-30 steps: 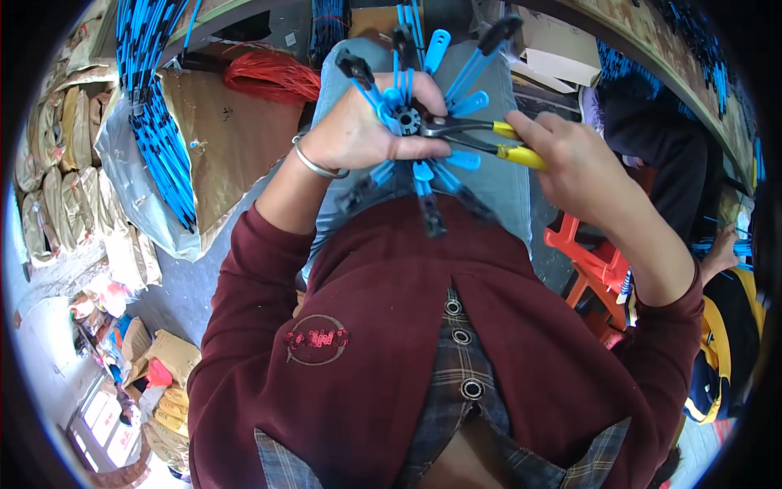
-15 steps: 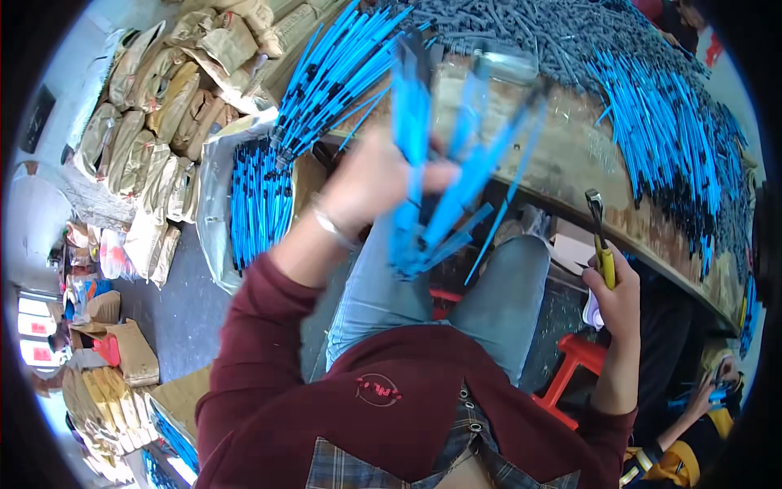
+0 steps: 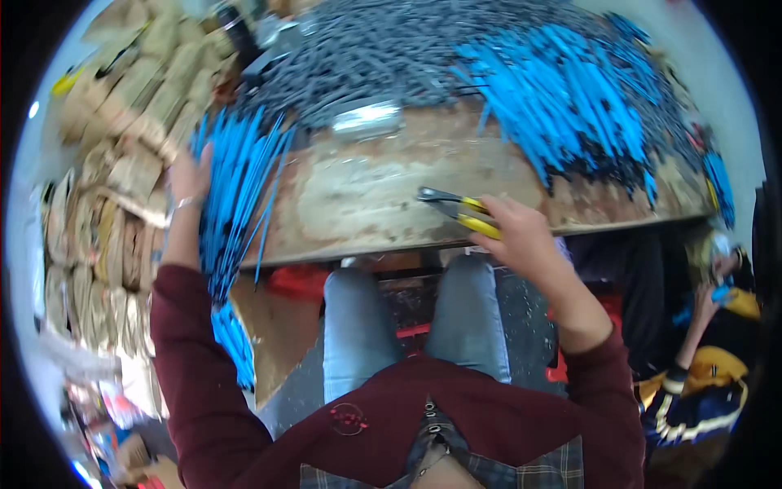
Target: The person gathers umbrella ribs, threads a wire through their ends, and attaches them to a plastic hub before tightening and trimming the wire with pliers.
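Note:
My left hand [image 3: 189,173] lies against the outer left side of a pile of long thin blue strips with black ends [image 3: 238,183], at the table's left edge. Its fingers look stretched out, with the tips partly hidden by blur. In my right hand [image 3: 521,236] is a pair of yellow-handled pliers or cutters [image 3: 466,210], held over the front of the wooden table [image 3: 366,183]. The metal jaws point left, away from the blue strips. Another large heap of blue strips [image 3: 562,102] lies on the table's right side.
Short dark grey pieces [image 3: 383,49] cover the table's back. A clear shiny packet [image 3: 368,120] lies in front of them. Brown paper packages [image 3: 90,277] are stacked at the left, and a cardboard box [image 3: 277,342] stands below the table's left edge. At the far right, a co-worker's hands [image 3: 721,273] are busy.
My left hand has let go of the loose blue strips it was swinging and moved left to the pile. My right hand has brought the pliers left over the table. The view has turned.

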Demonstrator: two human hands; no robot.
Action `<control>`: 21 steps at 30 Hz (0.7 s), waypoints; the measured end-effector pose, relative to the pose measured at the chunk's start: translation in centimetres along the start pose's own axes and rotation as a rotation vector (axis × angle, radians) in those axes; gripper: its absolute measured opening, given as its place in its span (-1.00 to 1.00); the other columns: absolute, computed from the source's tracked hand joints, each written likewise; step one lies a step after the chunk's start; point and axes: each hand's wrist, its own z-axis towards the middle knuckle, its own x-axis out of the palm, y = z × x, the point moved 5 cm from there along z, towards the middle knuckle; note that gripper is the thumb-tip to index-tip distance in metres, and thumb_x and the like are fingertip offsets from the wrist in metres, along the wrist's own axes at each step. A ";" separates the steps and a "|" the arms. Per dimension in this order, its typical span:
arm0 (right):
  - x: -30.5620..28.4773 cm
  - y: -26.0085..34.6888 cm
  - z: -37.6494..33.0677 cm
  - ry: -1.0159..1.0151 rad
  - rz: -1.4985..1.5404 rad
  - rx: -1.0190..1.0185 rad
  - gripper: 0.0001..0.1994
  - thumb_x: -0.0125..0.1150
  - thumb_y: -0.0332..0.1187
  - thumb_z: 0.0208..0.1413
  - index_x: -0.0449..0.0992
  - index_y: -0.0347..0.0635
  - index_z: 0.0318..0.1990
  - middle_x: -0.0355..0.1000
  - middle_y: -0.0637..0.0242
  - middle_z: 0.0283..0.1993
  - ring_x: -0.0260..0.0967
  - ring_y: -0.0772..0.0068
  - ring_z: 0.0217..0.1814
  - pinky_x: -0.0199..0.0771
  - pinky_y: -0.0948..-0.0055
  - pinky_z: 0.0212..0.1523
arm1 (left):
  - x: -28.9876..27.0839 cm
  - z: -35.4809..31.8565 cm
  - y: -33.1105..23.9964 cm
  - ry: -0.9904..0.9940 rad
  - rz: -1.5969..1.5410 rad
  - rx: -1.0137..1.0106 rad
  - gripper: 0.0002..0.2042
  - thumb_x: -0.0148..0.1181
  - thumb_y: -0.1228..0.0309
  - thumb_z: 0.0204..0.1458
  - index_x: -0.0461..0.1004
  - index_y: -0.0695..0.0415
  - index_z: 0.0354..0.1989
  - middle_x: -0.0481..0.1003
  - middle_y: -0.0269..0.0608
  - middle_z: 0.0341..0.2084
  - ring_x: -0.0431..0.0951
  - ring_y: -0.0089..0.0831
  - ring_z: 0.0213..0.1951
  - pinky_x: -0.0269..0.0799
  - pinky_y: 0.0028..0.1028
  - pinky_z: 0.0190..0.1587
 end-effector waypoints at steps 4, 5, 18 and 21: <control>1.3 -0.5 2.0 -0.091 -0.142 0.036 -0.60 0.28 -0.18 -0.18 0.39 -0.16 -0.19 0.37 0.16 -0.31 0.36 0.11 -0.30 0.36 0.24 -0.35 | -1.3 0.7 0.0 -0.252 -0.135 0.154 -0.57 0.02 0.13 0.04 0.37 0.31 -0.14 0.46 0.10 -0.38 0.46 -0.03 -0.29 0.33 -0.24 -0.16; 1.4 -0.8 2.4 -0.130 -0.172 0.014 -0.64 0.26 -0.17 -0.17 0.41 -0.13 -0.21 0.37 0.18 -0.30 0.36 0.12 -0.31 0.36 0.26 -0.36 | -3.4 0.6 -1.6 -0.348 -0.105 0.241 -0.61 0.02 0.18 0.05 0.36 0.32 -0.15 0.45 0.07 -0.38 0.47 -0.11 -0.30 0.34 -0.31 -0.15; -14.5 -10.5 11.6 -0.633 -0.500 0.221 -0.81 0.14 -0.24 -0.05 0.54 -0.01 -0.26 0.45 0.17 -0.34 0.40 0.07 -0.30 0.41 0.21 -0.29 | -6.7 -13.9 -18.6 0.115 -1.273 0.275 -0.83 -0.06 0.57 0.04 0.31 0.28 -0.18 0.41 -0.19 -0.32 0.39 -0.47 -0.27 0.29 -0.49 -0.10; -19.3 -14.7 12.3 -0.574 -0.574 0.492 -0.78 0.18 -0.18 -0.11 0.56 -0.01 -0.30 0.48 0.19 -0.28 0.42 0.11 -0.24 0.42 0.23 -0.23 | -1.5 -17.7 -20.0 0.228 -1.311 0.214 -0.81 -0.03 0.59 0.03 0.31 0.29 -0.16 0.41 -0.19 -0.31 0.40 -0.46 -0.26 0.29 -0.50 -0.11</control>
